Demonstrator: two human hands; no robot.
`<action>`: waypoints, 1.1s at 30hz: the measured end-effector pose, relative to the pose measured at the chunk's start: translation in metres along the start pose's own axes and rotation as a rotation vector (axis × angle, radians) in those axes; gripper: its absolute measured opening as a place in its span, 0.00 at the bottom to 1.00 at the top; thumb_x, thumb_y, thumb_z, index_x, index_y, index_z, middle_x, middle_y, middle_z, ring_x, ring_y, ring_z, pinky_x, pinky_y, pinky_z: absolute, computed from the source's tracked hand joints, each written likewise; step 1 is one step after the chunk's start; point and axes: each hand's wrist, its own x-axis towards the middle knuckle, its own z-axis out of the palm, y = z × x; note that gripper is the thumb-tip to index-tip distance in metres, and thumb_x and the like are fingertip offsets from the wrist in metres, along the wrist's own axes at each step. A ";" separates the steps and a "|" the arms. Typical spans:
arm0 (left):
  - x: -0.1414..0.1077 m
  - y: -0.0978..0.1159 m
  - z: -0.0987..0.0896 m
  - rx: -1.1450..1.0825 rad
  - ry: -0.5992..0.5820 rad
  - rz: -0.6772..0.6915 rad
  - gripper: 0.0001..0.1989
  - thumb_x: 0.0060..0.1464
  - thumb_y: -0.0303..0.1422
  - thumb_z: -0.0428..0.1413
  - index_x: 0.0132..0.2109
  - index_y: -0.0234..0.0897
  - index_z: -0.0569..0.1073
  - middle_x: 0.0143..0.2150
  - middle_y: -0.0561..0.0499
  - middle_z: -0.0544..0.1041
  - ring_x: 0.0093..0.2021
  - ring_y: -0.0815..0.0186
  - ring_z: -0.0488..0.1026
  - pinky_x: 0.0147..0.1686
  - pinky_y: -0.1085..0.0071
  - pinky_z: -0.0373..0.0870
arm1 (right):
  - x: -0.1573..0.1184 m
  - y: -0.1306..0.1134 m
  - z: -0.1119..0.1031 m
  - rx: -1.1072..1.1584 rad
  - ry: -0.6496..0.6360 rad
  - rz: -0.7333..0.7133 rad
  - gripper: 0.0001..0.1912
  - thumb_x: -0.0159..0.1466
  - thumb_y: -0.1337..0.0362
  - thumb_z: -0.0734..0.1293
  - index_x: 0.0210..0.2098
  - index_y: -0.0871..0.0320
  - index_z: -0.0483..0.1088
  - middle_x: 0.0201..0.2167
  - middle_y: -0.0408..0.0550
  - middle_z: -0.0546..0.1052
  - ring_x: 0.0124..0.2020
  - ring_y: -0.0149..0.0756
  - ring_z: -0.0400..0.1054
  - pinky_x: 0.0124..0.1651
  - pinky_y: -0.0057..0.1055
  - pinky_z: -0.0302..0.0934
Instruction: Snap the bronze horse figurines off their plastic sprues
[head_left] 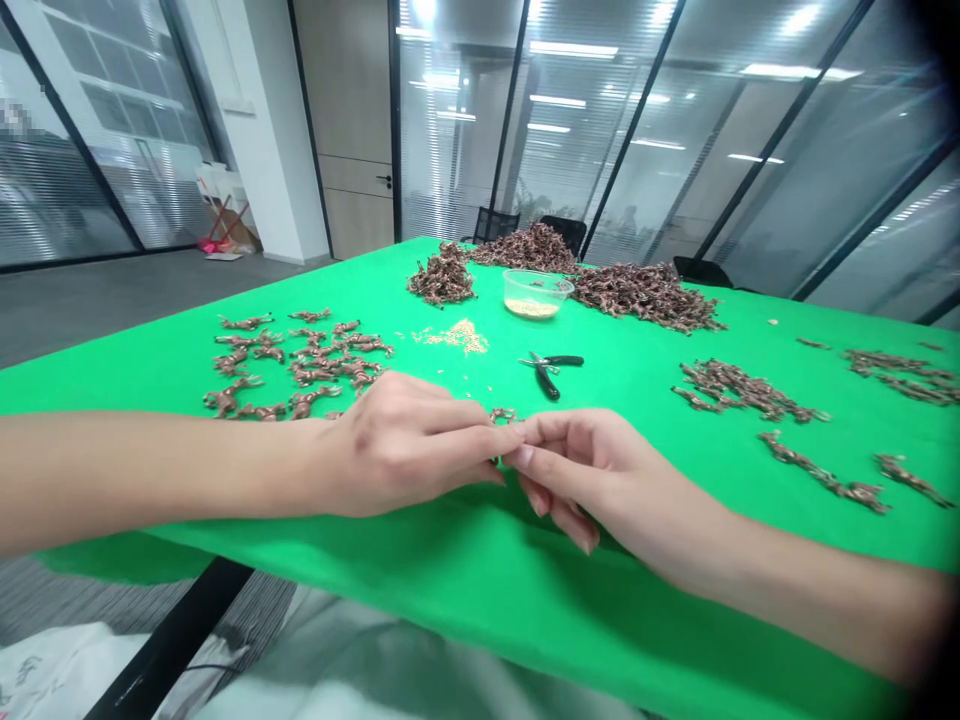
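Observation:
My left hand [420, 440] and my right hand [600, 470] meet at the fingertips above the green cloth near its front edge. Between and behind the fingers shows part of a small brown figure [502, 415], mostly hidden by my left hand. The fingers of both hands are pinched together around it, though which fingertips bear it is hard to tell. Black-handled pliers [551, 375] lie open beyond my hands. To their left is a scatter of small yellowish beads [461, 337]. A clear plastic bowl [537, 295] holds more of these beads.
Several brown figures [315, 360] lie at the left. Brown heaps [645, 293] stand at the back. More brown pieces [750, 388] lie in groups at the right. The green table [337, 560] has its near edge below my hands; chairs [495, 225] stand behind it.

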 end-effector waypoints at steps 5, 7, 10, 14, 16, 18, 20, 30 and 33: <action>0.001 0.002 -0.003 -0.028 -0.041 -0.080 0.13 0.64 0.37 0.59 0.54 0.41 0.75 0.36 0.49 0.83 0.28 0.68 0.78 0.30 0.75 0.73 | 0.000 0.000 0.001 0.024 0.011 -0.007 0.21 0.60 0.48 0.73 0.32 0.60 0.68 0.21 0.38 0.69 0.14 0.21 0.57 0.15 0.21 0.48; 0.002 0.002 -0.005 -0.053 -0.041 -0.112 0.12 0.63 0.36 0.60 0.51 0.40 0.77 0.35 0.49 0.83 0.29 0.67 0.79 0.29 0.74 0.72 | 0.001 0.000 0.002 0.030 0.022 -0.008 0.20 0.59 0.50 0.75 0.32 0.60 0.69 0.20 0.37 0.69 0.13 0.21 0.56 0.15 0.21 0.49; 0.004 0.003 -0.006 -0.097 -0.035 -0.131 0.12 0.62 0.35 0.61 0.51 0.38 0.78 0.36 0.49 0.84 0.30 0.66 0.79 0.29 0.74 0.71 | 0.002 0.001 0.001 0.043 0.028 -0.010 0.20 0.58 0.51 0.76 0.32 0.60 0.69 0.20 0.36 0.68 0.13 0.20 0.55 0.14 0.20 0.48; 0.004 0.003 -0.006 -0.152 -0.089 -0.190 0.12 0.62 0.36 0.60 0.51 0.41 0.79 0.38 0.49 0.84 0.33 0.65 0.80 0.33 0.74 0.73 | 0.002 0.005 0.001 0.036 0.029 -0.038 0.19 0.60 0.52 0.74 0.33 0.60 0.68 0.20 0.36 0.68 0.13 0.19 0.55 0.15 0.19 0.47; 0.003 0.003 -0.006 -0.166 -0.104 -0.210 0.12 0.62 0.36 0.61 0.52 0.42 0.78 0.38 0.49 0.84 0.33 0.66 0.80 0.33 0.74 0.73 | 0.001 0.006 0.002 0.019 0.046 -0.064 0.17 0.62 0.53 0.73 0.35 0.60 0.69 0.21 0.36 0.69 0.14 0.20 0.56 0.15 0.19 0.48; 0.003 0.003 -0.006 -0.170 -0.102 -0.209 0.13 0.62 0.35 0.61 0.52 0.41 0.78 0.39 0.49 0.84 0.34 0.66 0.80 0.33 0.75 0.72 | 0.000 0.007 0.002 0.004 0.067 -0.089 0.16 0.63 0.54 0.73 0.36 0.60 0.69 0.22 0.36 0.68 0.15 0.21 0.56 0.15 0.19 0.49; 0.004 0.003 -0.006 -0.165 -0.089 -0.191 0.13 0.61 0.34 0.62 0.53 0.39 0.77 0.38 0.48 0.84 0.34 0.66 0.80 0.33 0.75 0.72 | -0.001 0.007 0.003 -0.005 0.075 -0.108 0.15 0.64 0.54 0.72 0.36 0.60 0.69 0.22 0.36 0.68 0.16 0.21 0.56 0.15 0.19 0.49; 0.005 0.005 -0.005 -0.230 -0.048 -0.226 0.12 0.60 0.31 0.63 0.50 0.35 0.77 0.36 0.49 0.83 0.33 0.69 0.79 0.34 0.78 0.72 | 0.004 0.011 -0.001 -0.012 0.049 -0.149 0.13 0.65 0.57 0.72 0.35 0.60 0.69 0.22 0.37 0.69 0.17 0.21 0.57 0.17 0.17 0.52; 0.006 0.006 -0.006 -0.279 -0.051 -0.262 0.10 0.60 0.30 0.62 0.49 0.36 0.77 0.36 0.49 0.83 0.33 0.69 0.79 0.34 0.78 0.73 | 0.004 0.010 -0.001 -0.009 0.050 -0.167 0.13 0.66 0.57 0.72 0.34 0.60 0.68 0.22 0.37 0.69 0.18 0.21 0.57 0.17 0.18 0.53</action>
